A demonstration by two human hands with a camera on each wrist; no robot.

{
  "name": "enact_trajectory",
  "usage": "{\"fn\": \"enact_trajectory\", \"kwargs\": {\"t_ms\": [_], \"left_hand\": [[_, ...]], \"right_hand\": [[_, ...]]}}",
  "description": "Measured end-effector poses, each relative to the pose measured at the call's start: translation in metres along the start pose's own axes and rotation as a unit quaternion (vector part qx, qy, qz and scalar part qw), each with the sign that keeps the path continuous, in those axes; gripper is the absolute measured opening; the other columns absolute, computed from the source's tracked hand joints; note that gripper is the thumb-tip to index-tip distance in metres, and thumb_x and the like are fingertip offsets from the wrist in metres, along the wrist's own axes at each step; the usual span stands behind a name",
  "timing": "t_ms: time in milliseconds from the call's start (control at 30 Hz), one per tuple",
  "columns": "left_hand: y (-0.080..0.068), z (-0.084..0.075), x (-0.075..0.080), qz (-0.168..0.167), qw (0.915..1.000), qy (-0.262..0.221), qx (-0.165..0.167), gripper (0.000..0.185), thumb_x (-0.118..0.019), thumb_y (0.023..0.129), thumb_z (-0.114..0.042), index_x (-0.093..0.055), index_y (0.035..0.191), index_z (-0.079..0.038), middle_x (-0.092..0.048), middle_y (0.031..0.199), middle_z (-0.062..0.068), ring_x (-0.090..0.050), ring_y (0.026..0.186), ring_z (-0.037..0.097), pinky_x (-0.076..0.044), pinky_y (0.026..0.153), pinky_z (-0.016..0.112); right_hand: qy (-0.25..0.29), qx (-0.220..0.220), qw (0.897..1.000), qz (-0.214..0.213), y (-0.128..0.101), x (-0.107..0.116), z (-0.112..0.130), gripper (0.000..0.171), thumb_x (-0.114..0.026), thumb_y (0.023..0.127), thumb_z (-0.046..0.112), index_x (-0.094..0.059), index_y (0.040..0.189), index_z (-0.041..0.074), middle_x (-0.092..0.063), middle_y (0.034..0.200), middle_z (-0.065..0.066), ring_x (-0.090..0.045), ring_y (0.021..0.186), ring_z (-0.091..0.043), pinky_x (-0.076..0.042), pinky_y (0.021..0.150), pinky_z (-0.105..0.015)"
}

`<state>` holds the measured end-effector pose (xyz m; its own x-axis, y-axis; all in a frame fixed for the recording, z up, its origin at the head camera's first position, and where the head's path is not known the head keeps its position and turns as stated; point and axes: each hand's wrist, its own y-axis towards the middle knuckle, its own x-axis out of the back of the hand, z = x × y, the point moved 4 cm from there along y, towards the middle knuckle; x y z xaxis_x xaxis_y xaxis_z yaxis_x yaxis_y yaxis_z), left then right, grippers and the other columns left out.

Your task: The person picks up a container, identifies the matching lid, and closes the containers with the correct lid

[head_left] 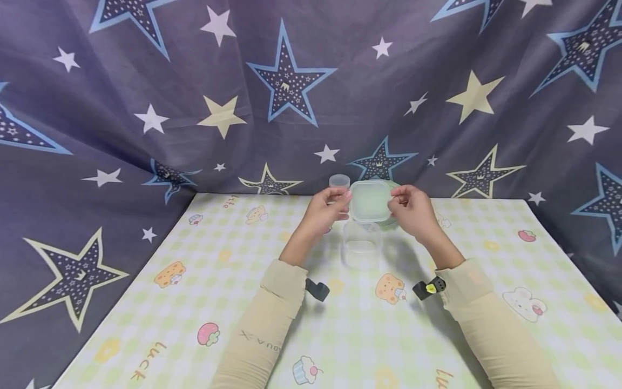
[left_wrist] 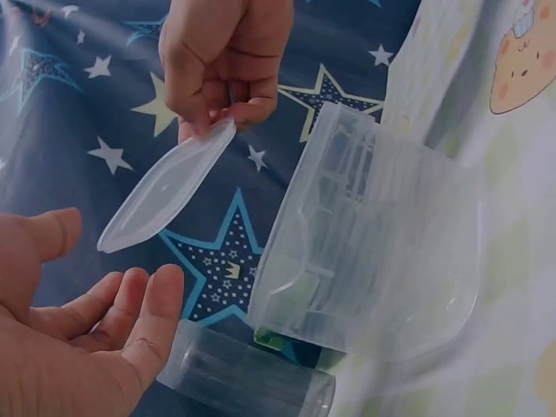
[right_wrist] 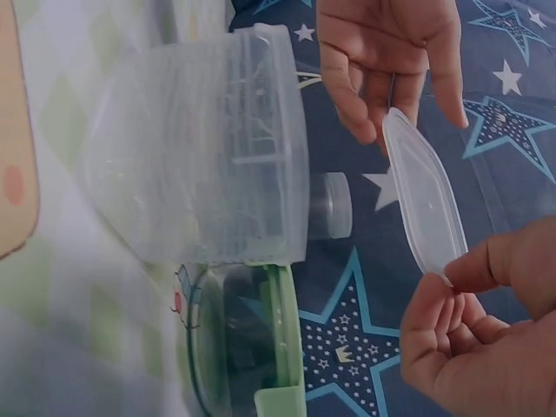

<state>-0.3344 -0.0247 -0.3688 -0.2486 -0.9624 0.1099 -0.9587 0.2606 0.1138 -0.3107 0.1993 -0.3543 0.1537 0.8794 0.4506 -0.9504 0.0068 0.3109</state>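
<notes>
A clear square plastic lid [head_left: 371, 201] is held up above the table, pinched at one edge between the thumb and fingers of my right hand [head_left: 413, 212]. At the opposite side my left hand [head_left: 329, 209] has its thumb and fingers spread, with a gap to the lid in the left wrist view. Below the lid stands a clear square plastic container [left_wrist: 391, 234], uncovered, its open side up. My hands are apart from this container. In the right wrist view the lid [right_wrist: 426, 195] is seen nearly edge-on.
Behind the container, a small clear round jar [head_left: 339, 181] stands to the left and a green-rimmed box [right_wrist: 282, 347] to the right. A checked cloth [head_left: 194, 302] with printed cartoons covers the table. A dark star-patterned curtain [head_left: 194, 70] hangs along its back edge.
</notes>
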Motion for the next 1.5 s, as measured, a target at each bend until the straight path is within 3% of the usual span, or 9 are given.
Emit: {"fn": "enact_trajectory", "kwargs": {"t_ms": [100,267,700,867,1000,1133,1267,1400,1500], "left_hand": [[0.002,0.001,-0.002,0.005,0.9996,-0.023,-0.018,0.039,-0.066,0.102,-0.024,-0.06,0.135,-0.003,-0.061,0.118,0.013,-0.066,0.095,0.024,-0.061,0.089,0.038],[0.005,0.002,-0.005,0.004,0.9993,-0.013,-0.034,0.035,-0.067,0.101,-0.013,-0.061,0.133,0.0,-0.061,0.114,0.013,-0.064,0.091,0.019,-0.062,0.083,0.033],[0.005,0.003,0.001,-0.043,0.9964,0.034,-0.064,0.015,-0.075,0.094,-0.009,-0.072,0.107,-0.003,-0.067,0.097,0.006,-0.07,0.08,0.019,-0.063,0.077,0.031],[0.003,0.003,0.003,-0.041,0.994,0.065,-0.077,0.01,-0.075,0.095,-0.011,-0.071,0.102,-0.005,-0.069,0.098,0.006,-0.07,0.082,0.018,-0.062,0.083,0.045],[0.003,0.005,0.002,-0.044,0.9918,0.077,-0.092,0.008,-0.074,0.095,-0.01,-0.071,0.101,-0.006,-0.069,0.098,0.006,-0.069,0.085,0.019,-0.061,0.079,0.043],[0.004,0.002,0.002,-0.068,0.9825,0.098,-0.142,0.005,-0.074,0.095,-0.007,-0.072,0.099,-0.006,-0.07,0.095,0.006,-0.069,0.087,0.018,-0.06,0.076,0.028],[0.002,-0.003,0.002,-0.1,0.9668,0.112,-0.207,0.005,-0.074,0.094,-0.006,-0.073,0.098,-0.003,-0.071,0.091,0.008,-0.07,0.087,0.019,-0.061,0.079,0.029],[-0.001,-0.007,0.001,-0.114,0.9481,0.122,-0.27,0.006,-0.076,0.093,-0.006,-0.075,0.097,-0.002,-0.07,0.09,0.008,-0.069,0.087,0.02,-0.062,0.08,0.031],[-0.003,-0.011,-0.001,-0.106,0.9331,0.121,-0.322,0.007,-0.076,0.093,-0.006,-0.075,0.097,-0.001,-0.069,0.091,0.009,-0.069,0.088,0.021,-0.062,0.083,0.031]], "right_hand": [[0.001,0.005,1.0,-0.008,0.001,-0.002,0.0,0.026,-0.054,0.093,0.0,-0.06,0.116,-0.009,-0.063,0.091,-0.016,-0.062,0.07,-0.012,-0.056,0.062,-0.019],[0.01,0.009,1.0,-0.014,0.002,-0.005,0.002,0.026,-0.055,0.092,0.0,-0.06,0.115,-0.009,-0.063,0.091,-0.016,-0.061,0.07,-0.012,-0.057,0.063,-0.018],[0.003,0.038,0.999,-0.013,0.002,-0.011,0.001,0.016,-0.061,0.096,0.005,-0.062,0.109,-0.004,-0.064,0.092,-0.016,-0.059,0.077,-0.02,-0.048,0.06,-0.016],[0.009,0.047,0.999,-0.007,-0.003,-0.009,0.002,0.013,-0.065,0.098,0.009,-0.064,0.104,-0.002,-0.065,0.09,-0.016,-0.063,0.075,-0.018,-0.05,0.058,-0.017],[0.021,0.046,0.999,0.007,-0.004,-0.005,0.003,0.012,-0.066,0.098,0.01,-0.064,0.103,-0.001,-0.065,0.088,-0.015,-0.066,0.076,-0.026,-0.052,0.057,-0.02],[0.038,0.022,0.999,0.021,-0.004,-0.001,0.002,0.014,-0.062,0.1,0.01,-0.065,0.103,-0.003,-0.065,0.087,-0.018,-0.064,0.071,-0.021,-0.054,0.058,-0.023],[0.089,-0.035,0.995,0.042,-0.003,-0.002,-0.003,0.023,-0.056,0.103,0.013,-0.067,0.107,-0.008,-0.065,0.088,-0.019,-0.063,0.07,-0.015,-0.059,0.064,-0.026],[0.164,-0.092,0.979,0.074,-0.003,-0.005,-0.007,0.04,-0.056,0.107,0.025,-0.063,0.11,-0.014,-0.064,0.08,-0.009,-0.062,0.066,-0.012,-0.06,0.065,-0.026],[0.23,-0.134,0.958,0.104,-0.004,-0.007,-0.009,0.05,-0.055,0.107,0.036,-0.062,0.105,-0.013,-0.062,0.073,-0.002,-0.059,0.061,-0.011,-0.057,0.06,-0.024]]}}
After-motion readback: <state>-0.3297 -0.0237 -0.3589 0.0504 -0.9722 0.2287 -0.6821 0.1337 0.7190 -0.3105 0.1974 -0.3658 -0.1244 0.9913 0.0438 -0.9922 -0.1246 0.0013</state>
